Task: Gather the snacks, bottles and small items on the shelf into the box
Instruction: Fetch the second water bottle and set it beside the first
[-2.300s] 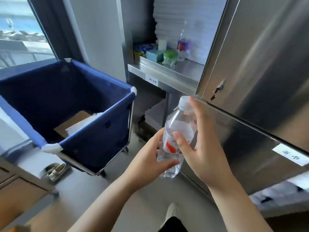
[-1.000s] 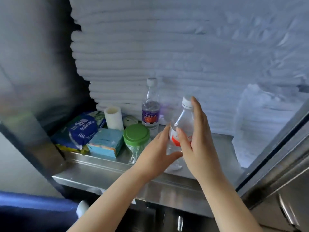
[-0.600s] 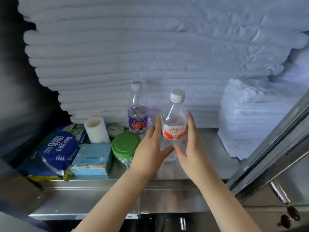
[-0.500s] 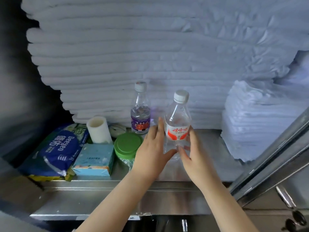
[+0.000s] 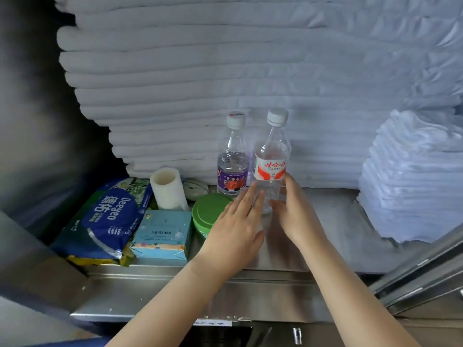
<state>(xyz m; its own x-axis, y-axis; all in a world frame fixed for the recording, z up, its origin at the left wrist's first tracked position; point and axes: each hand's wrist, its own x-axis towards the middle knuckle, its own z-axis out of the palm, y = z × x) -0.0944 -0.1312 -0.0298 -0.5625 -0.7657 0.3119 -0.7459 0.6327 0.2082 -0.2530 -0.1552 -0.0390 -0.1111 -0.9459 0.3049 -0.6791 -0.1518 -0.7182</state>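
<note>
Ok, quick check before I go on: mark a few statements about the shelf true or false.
1. The red-labelled bottle and the purple-labelled bottle both stand upright on the shelf. True.
2. The red-labelled bottle has no cap. False: its white cap is on.
3. The green-lidded jar sits right of both bottles. False: it sits left of them, nearer the shelf's front.
4. The tissue box lies between the blue packet and the green-lidded jar. True.
5. The left hand and right hand flank the red-labelled bottle. True.
</note>
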